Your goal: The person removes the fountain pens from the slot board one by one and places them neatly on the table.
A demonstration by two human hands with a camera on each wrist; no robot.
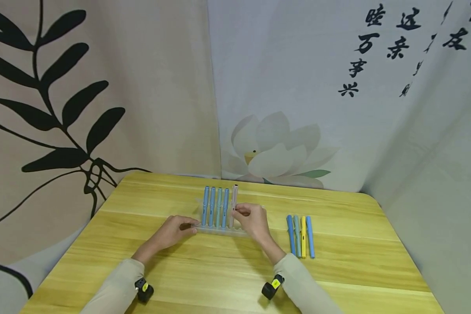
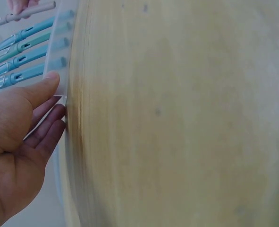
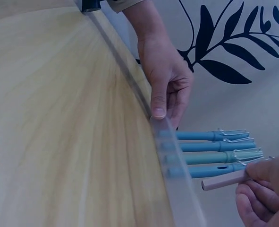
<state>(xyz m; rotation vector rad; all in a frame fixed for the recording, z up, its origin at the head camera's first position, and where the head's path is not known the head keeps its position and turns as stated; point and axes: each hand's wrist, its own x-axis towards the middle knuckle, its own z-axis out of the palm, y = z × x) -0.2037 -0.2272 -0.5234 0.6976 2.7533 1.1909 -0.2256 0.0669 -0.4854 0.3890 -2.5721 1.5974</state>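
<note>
A clear plastic pen rack (image 1: 221, 231) stands on the table, holding blue pens (image 1: 212, 207) and a green pen (image 1: 219, 205) upright in a row. My left hand (image 1: 176, 230) pinches the rack's left end, thumb (image 2: 49, 82) on its front face. Between thumb and fingers, my right hand (image 1: 253, 221) grips a pale pink pen (image 1: 234, 195) beside the rightmost blue one. In the right wrist view, the pink pen (image 3: 224, 180) is tilted and its lower end shows outside the rack (image 3: 177, 189), close to it.
Right of the rack, loose pens lie side by side on the table (image 1: 357, 244): blue pens (image 1: 310, 237), a green pen (image 1: 297, 235) and a yellow pen (image 1: 304, 237). A printed curtain (image 1: 172, 87) hangs behind the table's back edge.
</note>
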